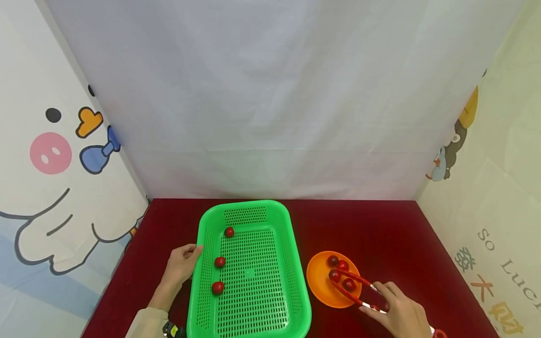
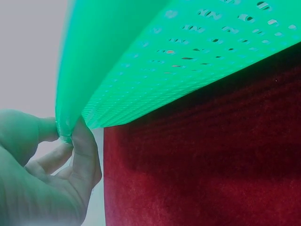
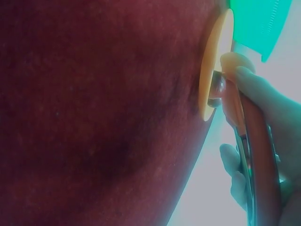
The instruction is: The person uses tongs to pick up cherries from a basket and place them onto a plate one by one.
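My left hand pinches the left rim of a green plastic basket between thumb and fingers. In the left wrist view, the thumb and fingers close on the basket's edge from both sides. My right hand grips a pair of tongs with red arms and a silver middle. The tongs' tips lie on either side of a dark red round fruit over an orange plate. Other small red fruits, such as one near the lower tong arm, sit on that plate.
Three red fruits, one of them a middle one, lie along the left side of the basket floor. A dark red cloth covers the table. White fabric hangs behind, and printed curtains stand at both sides.
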Motion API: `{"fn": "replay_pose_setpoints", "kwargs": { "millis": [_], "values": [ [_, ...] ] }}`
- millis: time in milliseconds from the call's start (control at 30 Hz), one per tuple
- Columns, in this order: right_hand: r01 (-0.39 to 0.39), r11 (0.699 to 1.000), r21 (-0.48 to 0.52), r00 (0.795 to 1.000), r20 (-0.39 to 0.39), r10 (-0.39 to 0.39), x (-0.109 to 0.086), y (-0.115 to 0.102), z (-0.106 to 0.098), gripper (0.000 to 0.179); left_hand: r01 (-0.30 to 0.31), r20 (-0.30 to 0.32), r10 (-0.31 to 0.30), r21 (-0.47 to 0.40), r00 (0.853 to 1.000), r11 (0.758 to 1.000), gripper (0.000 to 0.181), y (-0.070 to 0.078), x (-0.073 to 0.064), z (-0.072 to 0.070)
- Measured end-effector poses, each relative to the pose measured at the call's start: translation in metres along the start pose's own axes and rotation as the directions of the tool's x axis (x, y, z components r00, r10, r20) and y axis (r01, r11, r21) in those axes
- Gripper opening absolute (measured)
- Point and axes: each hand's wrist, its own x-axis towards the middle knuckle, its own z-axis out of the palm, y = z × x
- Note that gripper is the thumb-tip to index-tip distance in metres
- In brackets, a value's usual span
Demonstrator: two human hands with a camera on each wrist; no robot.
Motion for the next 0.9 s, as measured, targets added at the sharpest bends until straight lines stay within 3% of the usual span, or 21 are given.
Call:
{"fn": "replay_pose_setpoints", "kwargs": {
  "millis": [233,533,900],
  "values": [
    [0.017,1.000,-0.021,0.999,0.035,-0.016,0.0010,0.0033,-0.0023,0.058,-0.002,-0.002,0.002,0.024,1.000,1.000,0.050,0.0011,-0.0007,-0.0001],
    [-0.053,0.998,-0.026,0.985,0.161,0.056,0.0018,0.0042,-0.0078,0.060,0.003,0.011,-0.003,-0.006,1.000,1.000,0.047,0.0026,-0.0020,-0.0002],
    [-0.073,0.997,-0.023,0.980,0.185,0.076,0.0031,0.0042,-0.0098,0.062,-0.003,0.002,0.003,0.006,1.000,1.000,0.047,0.0006,-0.0015,0.0006]
  ]
}}
